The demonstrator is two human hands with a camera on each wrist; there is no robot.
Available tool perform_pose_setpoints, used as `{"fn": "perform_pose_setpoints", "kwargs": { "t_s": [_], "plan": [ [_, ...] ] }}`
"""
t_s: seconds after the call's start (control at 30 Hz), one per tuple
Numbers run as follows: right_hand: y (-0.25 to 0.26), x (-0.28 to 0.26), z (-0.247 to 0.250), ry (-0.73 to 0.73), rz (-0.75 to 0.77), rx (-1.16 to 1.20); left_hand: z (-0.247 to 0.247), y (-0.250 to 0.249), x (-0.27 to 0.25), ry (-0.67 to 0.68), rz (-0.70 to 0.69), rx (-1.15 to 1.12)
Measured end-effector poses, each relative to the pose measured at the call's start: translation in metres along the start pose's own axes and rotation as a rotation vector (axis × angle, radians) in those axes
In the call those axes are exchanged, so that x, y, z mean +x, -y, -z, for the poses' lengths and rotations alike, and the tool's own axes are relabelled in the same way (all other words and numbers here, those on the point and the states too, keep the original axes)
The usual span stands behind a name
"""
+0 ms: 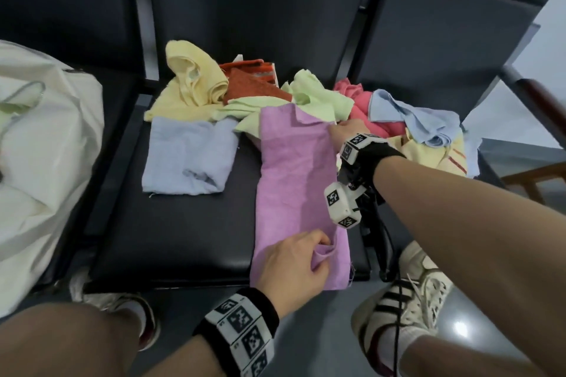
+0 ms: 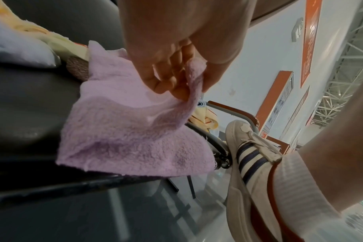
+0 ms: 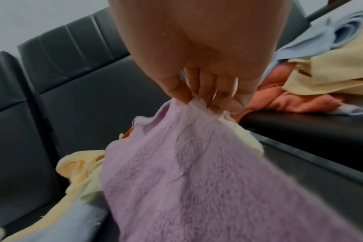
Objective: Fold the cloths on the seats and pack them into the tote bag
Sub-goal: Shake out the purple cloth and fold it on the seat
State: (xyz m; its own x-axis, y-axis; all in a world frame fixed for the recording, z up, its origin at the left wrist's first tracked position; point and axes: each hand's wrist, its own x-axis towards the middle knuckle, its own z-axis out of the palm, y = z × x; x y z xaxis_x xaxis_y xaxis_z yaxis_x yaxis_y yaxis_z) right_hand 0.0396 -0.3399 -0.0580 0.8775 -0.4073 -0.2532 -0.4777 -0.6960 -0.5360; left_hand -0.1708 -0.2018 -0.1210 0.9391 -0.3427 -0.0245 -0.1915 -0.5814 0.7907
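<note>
The task is judged to be in its early-to-middle part. A pale blue cloth (image 1: 188, 156) is lying folded on the seat (image 1: 183, 232), just beside the purple cloth (image 1: 295, 180), which is being handled now. Beyond the purple cloth a heap is still waiting unfolded: a yellow cloth (image 1: 191, 79), an orange one (image 1: 251, 82), a light green one (image 1: 309, 98), a pink one (image 1: 355, 101) and another blue one (image 1: 410, 119). The tote bag (image 1: 46, 162) is standing well apart from the purple cloth, on the next seat over; something pale green is showing at its mouth, though what has been packed cannot be told.

The purple cloth is being stretched lengthwise along the seat between both hands. Its near corner, hanging slightly over the seat's front edge, is being pinched by the left hand (image 1: 291, 266), fingers curled and thumb pressed over a bunched fold, as is confirmed in the left wrist view (image 2: 172, 77). Its far edge is being gripped by the right hand (image 1: 347, 131), the hem nipped between thumb and fingertips (image 3: 205, 91).

A fold of this cloth is judged to be the step in hand, with the heap and the packing left.
</note>
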Motion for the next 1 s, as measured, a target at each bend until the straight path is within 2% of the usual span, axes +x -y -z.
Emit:
{"fn": "perform_pose_setpoints", "kwargs": {
  "t_s": [0.17,0.33,0.4,0.6,0.83,0.9,1.0],
  "plan": [
    [-0.033,0.009,0.005,0.005,-0.074,-0.025,-0.020,0.005,0.011,0.084,-0.005,-0.037],
    [-0.061,0.041,-0.005,0.079,-0.059,0.018,-0.029,0.004,0.015,0.228,0.007,-0.025],
    [-0.055,0.031,0.002,0.082,-0.021,0.032,-0.030,0.005,0.017,0.259,0.023,0.002],
    [-0.020,-0.015,0.037,0.064,0.157,-0.120,-0.024,0.012,0.018,0.180,0.071,0.107],
    [0.029,-0.066,0.063,0.119,0.505,-0.373,-0.007,0.016,0.010,0.086,0.043,0.258],
    [0.033,-0.089,0.065,0.192,0.613,-0.478,-0.002,0.018,0.006,0.085,0.045,0.301],
    [0.010,-0.125,0.054,0.380,0.763,-0.677,0.000,0.025,0.000,0.139,0.023,0.397]
  ]
}}
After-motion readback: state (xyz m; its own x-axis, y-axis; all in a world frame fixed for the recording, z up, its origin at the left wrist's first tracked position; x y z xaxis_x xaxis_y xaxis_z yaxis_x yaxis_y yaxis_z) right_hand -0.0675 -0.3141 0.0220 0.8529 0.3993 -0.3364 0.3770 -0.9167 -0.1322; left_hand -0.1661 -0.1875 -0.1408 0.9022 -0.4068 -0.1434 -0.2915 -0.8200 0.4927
